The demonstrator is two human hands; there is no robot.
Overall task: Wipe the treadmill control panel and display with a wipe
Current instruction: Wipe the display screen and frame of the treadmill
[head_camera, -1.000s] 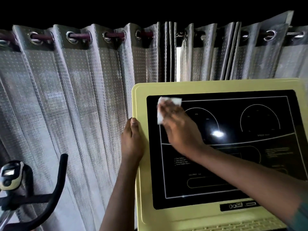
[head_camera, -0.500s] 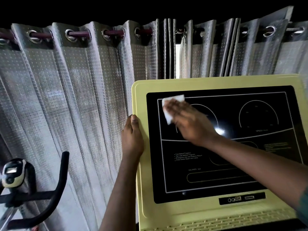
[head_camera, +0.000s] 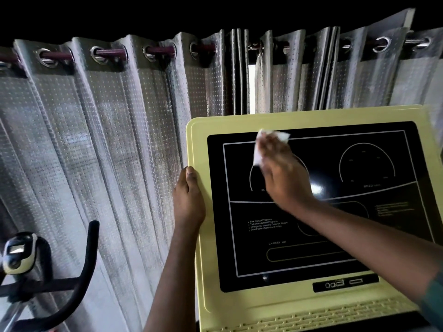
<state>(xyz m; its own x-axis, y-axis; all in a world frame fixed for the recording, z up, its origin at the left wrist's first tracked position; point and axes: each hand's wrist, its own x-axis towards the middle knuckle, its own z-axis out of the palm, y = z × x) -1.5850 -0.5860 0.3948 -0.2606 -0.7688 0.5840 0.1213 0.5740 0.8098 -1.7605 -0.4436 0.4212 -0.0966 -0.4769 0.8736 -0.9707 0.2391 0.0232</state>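
Head camera, looking down on yellow control panel [head_camera: 239,123] with black display [head_camera: 359,212]. Right hand [head_camera: 285,178] laid flat, fingers fairly straight, pressing white wipe [head_camera: 258,155] against upper left of display, at top border line. Left hand [head_camera: 189,200] clasped round panel's left edge, thumb on front face. Hands apart. Grey curtain [head_camera: 107,140] behind; exercise bike [head_camera: 21,252] lower left.

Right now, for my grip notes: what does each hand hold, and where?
Right hand presses the wipe, fingers over its middle. Left hand grips the panel's left edge.
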